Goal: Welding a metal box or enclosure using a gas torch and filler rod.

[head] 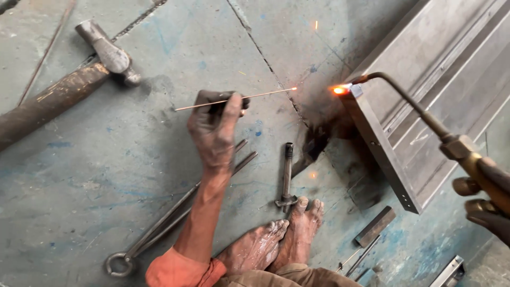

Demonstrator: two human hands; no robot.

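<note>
My left hand (pixel 215 127) pinches a thin metal filler rod (pixel 236 99) whose glowing tip points right, a short way from the flame. My right hand (pixel 491 215), at the right edge and mostly out of view, grips the brass handle of a gas torch (pixel 425 114). The torch's curved neck reaches left and its orange flame (pixel 340 89) burns at the near corner of a grey sheet-metal tray (pixel 425 69) lying on the concrete floor (pixel 175 42). My bare feet (pixel 281 239) rest on the floor below.
A large hammer (pixel 109 53) with a wooden handle lies at the upper left. Long tongs (pixel 175 212) lie under my left arm. A small clamp tool (pixel 287 175) sits by my toes. Short metal bars (pixel 375 226) and offcuts lie at the lower right.
</note>
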